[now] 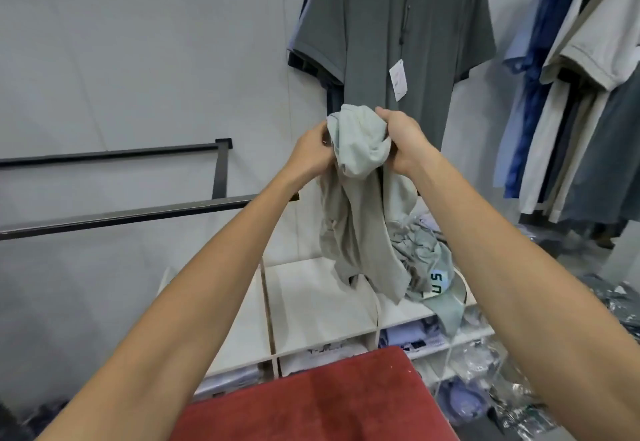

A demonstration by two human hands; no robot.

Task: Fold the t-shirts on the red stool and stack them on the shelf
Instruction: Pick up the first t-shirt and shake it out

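Gripping bunched pale t-shirt in left hand and right hand, fingers clamped, above bare shelf top

1. Two arms are seen reaching in from the lower edge of the view, each ending in a hand: the left hand and the right hand.
2. Both forearms are shown bare up to the frame edge; no sleeve is visible.
3. No watch, ring, glove or bracelet is seen on either wrist or hand.
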